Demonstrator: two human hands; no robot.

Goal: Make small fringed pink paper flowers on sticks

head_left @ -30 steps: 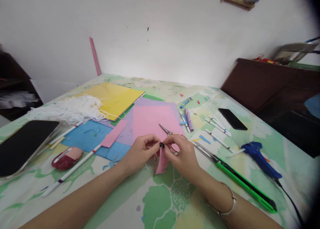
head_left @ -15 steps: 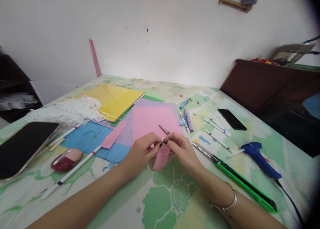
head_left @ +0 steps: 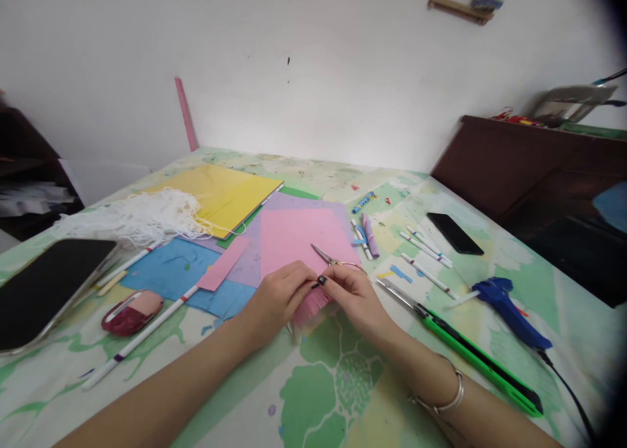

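Observation:
Between my two hands is a pink paper strip (head_left: 309, 306) with a fringed edge, blurred along its lower part. My left hand (head_left: 279, 298) pinches its top edge from the left, and my right hand (head_left: 353, 296) pinches it from the right, the fingertips meeting. Just beyond my fingers lies a pair of scissors (head_left: 324, 255), its blades pointing away over a pink paper sheet (head_left: 298, 232). My right hand partly covers the scissors' handle loops. A lilac sheet (head_left: 289, 202) lies under the pink one.
On the right are a green utility knife (head_left: 480, 356) with its blade out, a blue glue gun (head_left: 512, 311) with a cord, and a black phone (head_left: 454, 233). On the left lie blue paper (head_left: 171, 272), white yarn (head_left: 132, 216), a yellow sheet (head_left: 220, 190) and another phone (head_left: 49, 291).
The pink strip has swung left and its fringe now spreads out below my fingers. My hands have shifted slightly, uncovering more of the scissors' handle.

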